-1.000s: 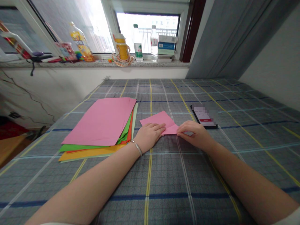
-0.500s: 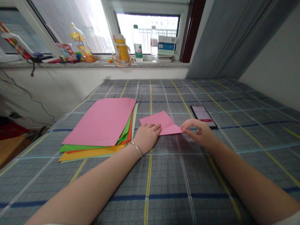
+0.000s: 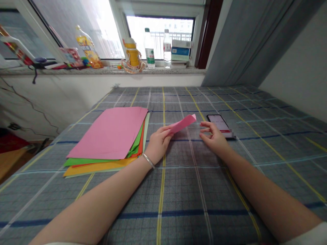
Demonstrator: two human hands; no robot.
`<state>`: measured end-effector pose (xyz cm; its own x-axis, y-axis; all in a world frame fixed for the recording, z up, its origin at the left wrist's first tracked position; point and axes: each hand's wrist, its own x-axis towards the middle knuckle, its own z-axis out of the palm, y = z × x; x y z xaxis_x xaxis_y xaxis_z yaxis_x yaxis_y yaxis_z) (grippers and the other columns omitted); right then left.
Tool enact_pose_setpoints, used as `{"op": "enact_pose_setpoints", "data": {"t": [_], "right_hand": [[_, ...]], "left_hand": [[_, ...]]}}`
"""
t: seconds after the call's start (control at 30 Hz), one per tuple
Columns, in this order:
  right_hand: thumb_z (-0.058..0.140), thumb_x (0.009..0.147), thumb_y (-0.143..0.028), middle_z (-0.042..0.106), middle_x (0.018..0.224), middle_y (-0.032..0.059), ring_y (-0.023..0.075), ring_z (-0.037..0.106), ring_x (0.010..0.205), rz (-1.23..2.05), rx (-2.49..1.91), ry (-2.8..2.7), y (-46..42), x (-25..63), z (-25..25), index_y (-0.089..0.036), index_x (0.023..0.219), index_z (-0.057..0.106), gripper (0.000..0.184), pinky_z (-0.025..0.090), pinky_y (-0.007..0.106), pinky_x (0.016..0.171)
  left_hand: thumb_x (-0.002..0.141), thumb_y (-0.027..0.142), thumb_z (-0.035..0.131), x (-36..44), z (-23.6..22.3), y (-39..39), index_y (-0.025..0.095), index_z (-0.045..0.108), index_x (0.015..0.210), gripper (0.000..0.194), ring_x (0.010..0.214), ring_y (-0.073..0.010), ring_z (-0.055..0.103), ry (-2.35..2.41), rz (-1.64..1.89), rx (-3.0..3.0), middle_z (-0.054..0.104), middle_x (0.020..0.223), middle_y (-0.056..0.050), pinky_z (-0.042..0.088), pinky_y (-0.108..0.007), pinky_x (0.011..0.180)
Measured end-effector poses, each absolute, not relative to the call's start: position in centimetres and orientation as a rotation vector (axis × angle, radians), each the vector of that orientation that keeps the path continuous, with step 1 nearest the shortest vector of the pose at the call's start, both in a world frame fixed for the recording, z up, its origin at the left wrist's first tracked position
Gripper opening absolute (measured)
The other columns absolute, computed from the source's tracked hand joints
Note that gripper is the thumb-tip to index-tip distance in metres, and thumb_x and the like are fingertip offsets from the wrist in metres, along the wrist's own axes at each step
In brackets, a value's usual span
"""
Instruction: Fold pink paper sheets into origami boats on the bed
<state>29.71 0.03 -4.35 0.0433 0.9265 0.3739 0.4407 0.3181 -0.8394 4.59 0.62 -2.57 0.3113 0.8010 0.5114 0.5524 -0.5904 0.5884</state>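
A small folded sheet of pink paper [image 3: 183,124] is raised off the checked cloth, tilted so that I see it almost edge-on. My left hand [image 3: 158,141] pinches its near left end between thumb and fingers; a silver bangle sits on that wrist. Off the paper's right end, with a gap between, my right hand [image 3: 213,137] holds nothing, its fingers curved and apart. Just behind the right hand lies a phone [image 3: 219,123] with its screen lit. To the left of my left hand rests a stack of coloured paper [image 3: 109,132], pink on top.
The grey checked cloth [image 3: 184,190] covers the whole surface. Beyond it, a windowsill [image 3: 107,70] carries a yellow drink bottle [image 3: 88,47], a yellow flask [image 3: 133,54], two clear bottles and some boxes [image 3: 181,51]. A grey curtain [image 3: 237,41] hangs at the back right.
The pink folded paper has been lifted and tilted up by my left hand. My right hand has let go of its right corner and opened slightly.
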Motion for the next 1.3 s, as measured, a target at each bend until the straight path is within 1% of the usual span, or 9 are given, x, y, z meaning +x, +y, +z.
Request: {"op": "enact_pose_setpoints", "data": {"t": [0.13, 0.23, 0.4, 0.57, 0.73, 0.9, 1.0, 1.17, 1.3], "right_hand": [[0.067, 0.072, -0.035, 0.053, 0.131, 0.0144, 0.0232, 0.060, 0.103, 0.801, -1.266, -1.570, 0.1, 28.9, -4.8, -0.024, 0.130, 0.041, 0.065, 0.056, 0.038, 0.074], [0.069, 0.073, -0.036, 0.058, 0.125, 0.0135, 0.0234, 0.060, 0.106, 0.886, -1.221, -1.567, 0.0, 28.3, -4.9, -0.022, 0.126, 0.044, 0.060, 0.055, 0.039, 0.080], [0.067, 0.076, -0.043, 0.069, 0.108, 0.0097, 0.0222, 0.065, 0.099, 1.054, -1.156, -1.480, -0.1, 28.1, -4.4, -0.021, 0.110, 0.054, 0.043, 0.052, 0.041, 0.088], [0.068, 0.073, -0.048, 0.073, 0.101, 0.0074, 0.0218, 0.068, 0.090, 1.172, -1.115, -1.386, -0.3, 28.1, -3.6, -0.021, 0.107, 0.057, 0.044, 0.053, 0.042, 0.086], [0.068, 0.075, -0.040, 0.073, 0.099, 0.0078, 0.0205, 0.069, 0.086, 1.282, -1.164, -1.391, -0.6, 28.4, -3.2, -0.019, 0.104, 0.057, 0.038, 0.054, 0.038, 0.083], [0.065, 0.076, -0.031, 0.072, 0.102, 0.0094, 0.0219, 0.068, 0.090, 1.333, -1.293, -1.482, -0.8, 29.2, -2.8, -0.016, 0.106, 0.058, 0.034, 0.054, 0.036, 0.080], [0.067, 0.074, -0.027, 0.070, 0.107, 0.0105, 0.0222, 0.067, 0.092, 1.305, -1.381, -1.551, -0.9, 29.8, -2.4, -0.016, 0.106, 0.058, 0.036, 0.054, 0.034, 0.078], [0.068, 0.075, -0.027, 0.071, 0.096, 0.0078, 0.0161, 0.065, 0.072, 1.340, -1.561, -1.661, -0.8, 30.8, -2.3, -0.016, 0.108, 0.058, 0.036, 0.050, 0.023, 0.056], [0.067, 0.076, -0.027, 0.069, 0.089, 0.0064, 0.0114, 0.059, 0.059, 1.362, -1.631, -1.669, -0.7, 31.0, -2.4, -0.014, 0.117, 0.052, 0.046, 0.042, 0.020, 0.045]], "left_hand": [[0.092, 0.055, 0.041, 5.4, -2.6, 0.1, 0.011, 0.066, 0.111, 0.054, 0.103, -0.0235, 0.061, 1.056, 1.145, 1.754, 0.069, 0.111, -0.010, 0.044, -0.037, 0.097], [0.085, 0.063, 0.048, 6.0, -2.9, -0.3, 0.010, 0.065, 0.113, 0.062, 0.106, -0.0242, 0.061, 0.885, 1.126, 1.499, 0.068, 0.114, -0.011, 0.041, -0.038, 0.102], [0.081, 0.058, 0.060, 6.5, -3.3, -0.4, 0.014, 0.067, 0.112, 0.054, 0.108, -0.0239, 0.061, 0.710, 1.098, 1.271, 0.069, 0.114, -0.009, 0.039, -0.040, 0.105], [0.075, 0.048, 0.070, 6.3, -3.3, -0.3, 0.011, 0.069, 0.103, 0.047, 0.105, -0.0255, 0.062, 0.813, 1.098, 1.222, 0.072, 0.104, -0.011, 0.040, -0.042, 0.102], [0.077, 0.043, 0.067, 5.7, -3.8, 0.4, 0.010, 0.068, 0.103, 0.042, 0.095, -0.0235, 0.064, 0.965, 1.131, 1.316, 0.072, 0.097, -0.011, 0.047, -0.039, 0.090], [0.080, 0.036, 0.061, 5.0, -3.9, 1.3, 0.011, 0.062, 0.098, 0.031, 0.061, -0.0139, 0.058, 1.131, 1.137, 1.468, 0.066, 0.077, -0.004, 0.049, -0.027, 0.059], [0.078, 0.028, 0.061, 4.7, -3.6, 1.6, 0.011, 0.049, 0.122, 0.048, 0.051, -0.0114, 0.053, 1.177, 1.136, 1.481, 0.060, 0.067, 0.001, 0.042, -0.021, 0.046], [0.078, 0.024, 0.062, 4.2, -3.8, 1.7, 0.011, -0.011, 0.148, 0.102, 0.047, -0.0122, 0.054, 1.385, 1.155, 1.532, 0.055, 0.060, 0.007, 0.042, -0.021, 0.047], [0.079, 0.026, 0.061, 3.7, -4.0, 1.9, 0.011, -0.012, 0.149, 0.102, 0.055, -0.0141, 0.058, 1.489, 1.059, 1.702, 0.059, 0.068, 0.003, 0.049, -0.027, 0.060]]}}
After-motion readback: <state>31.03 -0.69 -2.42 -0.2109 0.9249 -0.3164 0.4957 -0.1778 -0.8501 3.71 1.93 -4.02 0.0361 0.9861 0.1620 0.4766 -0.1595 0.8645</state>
